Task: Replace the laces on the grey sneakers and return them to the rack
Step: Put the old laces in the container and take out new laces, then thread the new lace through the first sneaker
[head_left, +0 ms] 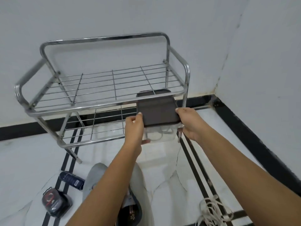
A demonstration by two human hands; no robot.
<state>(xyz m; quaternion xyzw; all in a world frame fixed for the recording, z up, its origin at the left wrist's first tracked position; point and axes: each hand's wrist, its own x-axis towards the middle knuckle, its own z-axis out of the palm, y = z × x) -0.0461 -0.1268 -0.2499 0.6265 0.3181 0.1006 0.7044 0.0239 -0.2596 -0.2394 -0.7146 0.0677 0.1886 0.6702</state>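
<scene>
A steel two-shelf shoe rack [104, 109] stands against the white wall, its top shelf bare. In front of its lower shelf I hold a clear plastic box [162, 137] with a dark grey lid [158, 111]; pale cord shows through its wall. My left hand [135, 128] grips the box's left side and my right hand [190, 123] grips its right side, thumbs on the lid's edge. A grey sneaker [94, 176] lies on the floor under my left forearm, and a second one's dark opening [130, 212] shows between my arms. Loose white laces [211, 211] lie at the lower right.
Two dark packets lie on the floor at the lower left, a blue one [71, 180] and a black and red one [55, 203]. The floor is white marble with black stripes. A black skirting runs along both walls, which meet in a corner at the right.
</scene>
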